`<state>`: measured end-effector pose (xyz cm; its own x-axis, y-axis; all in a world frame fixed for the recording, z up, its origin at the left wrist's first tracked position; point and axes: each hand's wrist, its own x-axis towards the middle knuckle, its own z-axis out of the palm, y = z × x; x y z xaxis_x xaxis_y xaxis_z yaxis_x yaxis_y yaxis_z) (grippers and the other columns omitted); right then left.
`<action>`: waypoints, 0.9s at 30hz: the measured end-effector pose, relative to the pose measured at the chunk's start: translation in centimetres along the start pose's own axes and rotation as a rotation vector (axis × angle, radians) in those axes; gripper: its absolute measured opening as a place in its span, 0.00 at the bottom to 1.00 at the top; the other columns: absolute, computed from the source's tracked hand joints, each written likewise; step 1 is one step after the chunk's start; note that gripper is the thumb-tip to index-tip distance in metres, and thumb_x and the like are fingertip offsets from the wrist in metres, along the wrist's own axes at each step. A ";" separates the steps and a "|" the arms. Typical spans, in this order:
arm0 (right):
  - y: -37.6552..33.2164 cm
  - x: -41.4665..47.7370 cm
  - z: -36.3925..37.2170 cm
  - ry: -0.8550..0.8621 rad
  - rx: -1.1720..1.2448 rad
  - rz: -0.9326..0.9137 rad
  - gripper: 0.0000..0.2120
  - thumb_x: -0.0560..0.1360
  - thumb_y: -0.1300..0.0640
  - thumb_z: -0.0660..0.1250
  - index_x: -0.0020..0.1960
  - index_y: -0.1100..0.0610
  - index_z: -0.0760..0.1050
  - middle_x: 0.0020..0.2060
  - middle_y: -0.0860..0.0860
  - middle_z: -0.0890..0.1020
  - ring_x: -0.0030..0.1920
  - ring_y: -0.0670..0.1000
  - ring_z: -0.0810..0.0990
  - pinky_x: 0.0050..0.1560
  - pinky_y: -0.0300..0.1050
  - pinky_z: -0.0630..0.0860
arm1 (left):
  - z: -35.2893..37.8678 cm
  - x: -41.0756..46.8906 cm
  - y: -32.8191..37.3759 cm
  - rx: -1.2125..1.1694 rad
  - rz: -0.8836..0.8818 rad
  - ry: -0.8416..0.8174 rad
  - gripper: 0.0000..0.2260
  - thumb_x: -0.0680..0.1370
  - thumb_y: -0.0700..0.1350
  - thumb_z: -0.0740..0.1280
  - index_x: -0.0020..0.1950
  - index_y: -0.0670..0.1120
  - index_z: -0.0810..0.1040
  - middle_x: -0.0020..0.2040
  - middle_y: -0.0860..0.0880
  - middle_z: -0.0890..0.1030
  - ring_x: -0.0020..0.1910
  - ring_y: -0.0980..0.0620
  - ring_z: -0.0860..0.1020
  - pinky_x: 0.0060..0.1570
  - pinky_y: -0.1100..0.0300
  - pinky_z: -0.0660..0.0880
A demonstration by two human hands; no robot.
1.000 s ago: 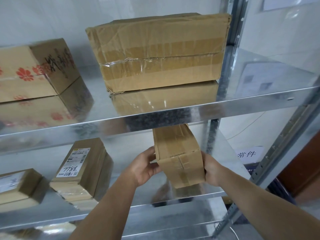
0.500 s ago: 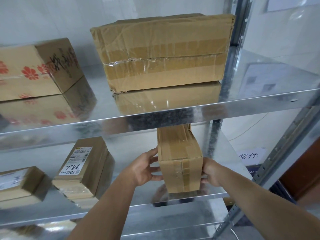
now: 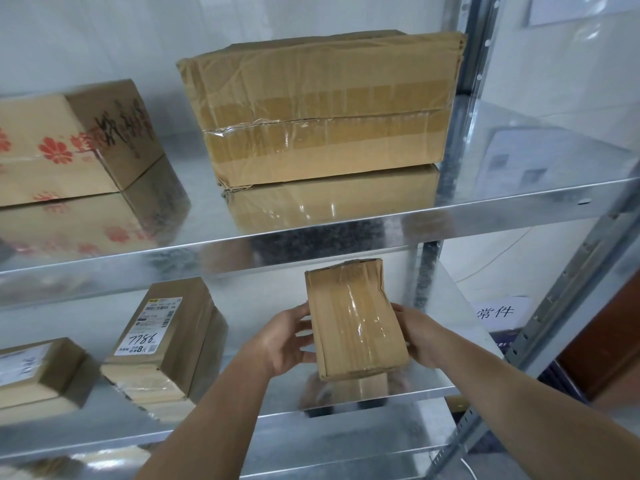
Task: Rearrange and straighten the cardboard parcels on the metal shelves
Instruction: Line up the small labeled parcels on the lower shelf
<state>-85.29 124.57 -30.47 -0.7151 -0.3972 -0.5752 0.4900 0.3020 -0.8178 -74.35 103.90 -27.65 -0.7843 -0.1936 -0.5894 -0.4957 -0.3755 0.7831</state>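
- A small labelled parcel (image 3: 34, 372) lay at the far left of the lower shelf (image 3: 346, 407).
- Above it, a flower-printed box (image 3: 62, 147) sat on the upper shelf (image 3: 346, 233).
- A parcel with a "7786" label (image 3: 166, 337) lay flat on the lower shelf, left of the hands.
- The left hand (image 3: 282, 341) gripped the left side of the taped parcel (image 3: 356, 323), fingers spread and curled onto it.
- That parcel was at the right end of the lower shelf, tilted; whether it touched the metal was unclear.
- A large taped box (image 3: 322, 109) sat on the upper shelf above it.
- The right hand (image 3: 422, 337) clasped the parcel's right side, fingertips hidden behind it.
- A paper sign (image 3: 498, 311) showed beyond the shelf.
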 end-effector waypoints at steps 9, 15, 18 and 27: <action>-0.8 -0.8 0.6 0.000 -0.030 -0.045 0.15 0.86 0.53 0.57 0.67 0.47 0.80 0.47 0.52 0.88 0.55 0.57 0.85 0.52 0.50 0.82 | -0.3 0.1 0.2 0.072 0.035 0.009 0.15 0.85 0.51 0.60 0.61 0.46 0.83 0.59 0.43 0.81 0.59 0.42 0.79 0.42 0.48 0.81; -0.6 -0.7 0.7 -0.021 -0.010 -0.086 0.15 0.86 0.56 0.56 0.60 0.50 0.83 0.42 0.50 0.88 0.45 0.53 0.83 0.47 0.46 0.80 | -0.5 0.2 0.2 0.073 0.014 -0.001 0.15 0.83 0.52 0.64 0.64 0.46 0.81 0.55 0.45 0.82 0.51 0.45 0.80 0.40 0.51 0.79; -0.8 -0.7 0.5 -0.032 -0.014 -0.097 0.15 0.86 0.58 0.57 0.58 0.51 0.83 0.46 0.53 0.88 0.45 0.52 0.83 0.48 0.46 0.80 | -0.7 0.5 0.1 0.053 0.029 -0.024 0.14 0.83 0.49 0.64 0.65 0.47 0.80 0.56 0.44 0.82 0.52 0.44 0.80 0.43 0.49 0.80; -0.6 -0.2 0.6 -0.031 0.014 -0.146 0.18 0.85 0.60 0.58 0.67 0.46 0.78 0.38 0.47 0.87 0.43 0.49 0.80 0.42 0.42 0.75 | -0.6 1.2 -0.1 -0.013 0.059 -0.034 0.16 0.83 0.53 0.64 0.66 0.46 0.78 0.61 0.43 0.80 0.56 0.42 0.79 0.49 0.45 0.80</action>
<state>-85.14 123.94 -29.84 -0.7638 -0.4624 -0.4504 0.3888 0.2273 -0.8928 -74.96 103.18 -28.56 -0.8241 -0.1850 -0.5354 -0.4438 -0.3766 0.8132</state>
